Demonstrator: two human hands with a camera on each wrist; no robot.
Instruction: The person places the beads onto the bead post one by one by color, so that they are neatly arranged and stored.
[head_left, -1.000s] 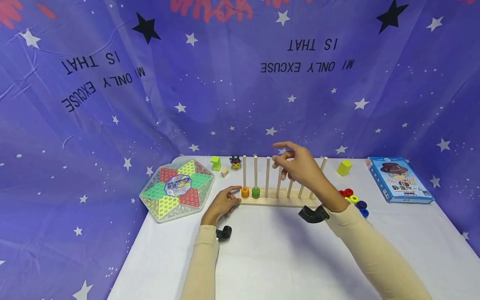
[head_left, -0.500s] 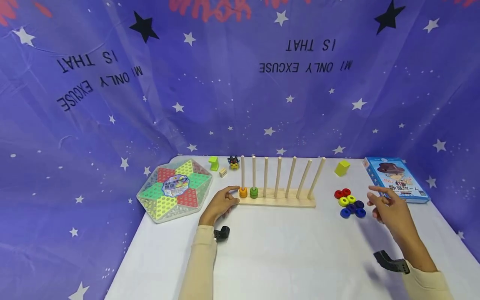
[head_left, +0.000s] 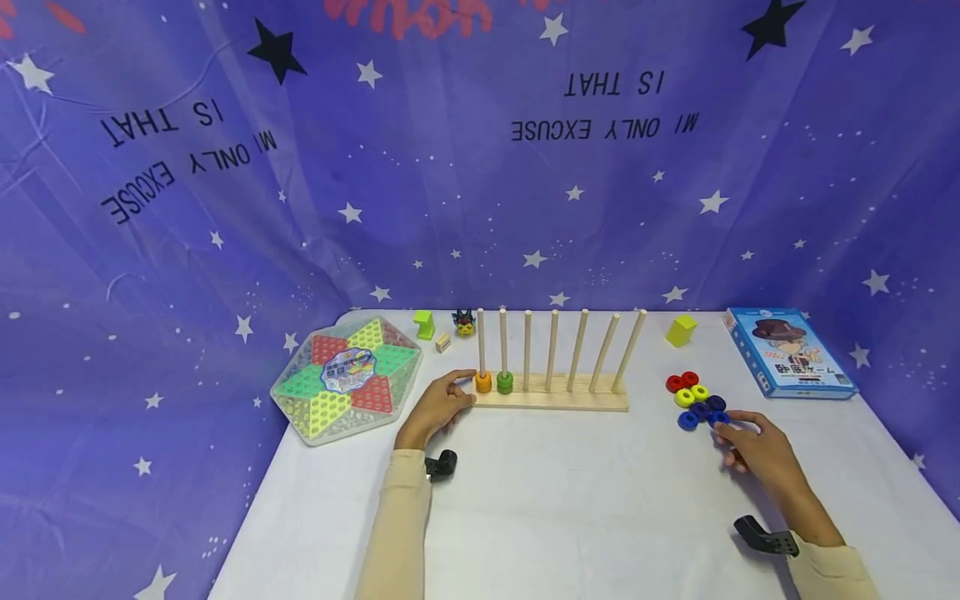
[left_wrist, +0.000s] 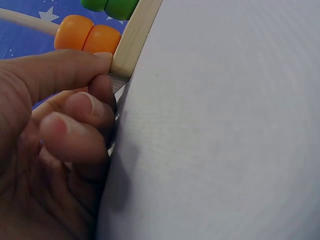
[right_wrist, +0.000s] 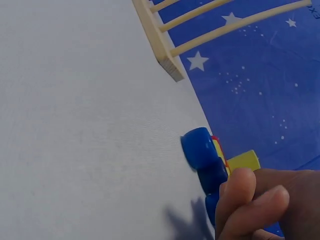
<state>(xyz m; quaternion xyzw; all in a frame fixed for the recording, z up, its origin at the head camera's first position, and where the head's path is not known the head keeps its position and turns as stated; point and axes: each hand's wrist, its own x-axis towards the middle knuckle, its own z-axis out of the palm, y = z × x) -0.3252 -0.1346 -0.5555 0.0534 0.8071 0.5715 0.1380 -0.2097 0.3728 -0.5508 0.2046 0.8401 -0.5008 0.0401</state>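
A wooden peg stand (head_left: 551, 402) with several upright pegs is on the table. Its left end is pinched by my left hand (head_left: 438, 408), thumb and index finger at the corner of the base in the left wrist view. Two orange rings (left_wrist: 87, 35) are stacked on the first peg, and green rings (head_left: 505, 382) on the second. To the right, my right hand (head_left: 768, 454) has thumb and index finger around a blue ring (head_left: 720, 418) at the near edge of a ring cluster. In the right wrist view the fingers partly cover that ring.
The cluster also has red rings (head_left: 682, 381), yellow rings (head_left: 692, 395), dark blue rings (head_left: 708, 407) and another blue ring (head_left: 687, 421). Behind it stand a yellow-green block (head_left: 681, 331) and a blue game box (head_left: 791, 354). A hexagonal star-pattern board game (head_left: 347, 379) lies far left.
My right hand has come from above the pegs out to the right, then down and in to the blue ring. The left hand keeps its hold on the stand's end.
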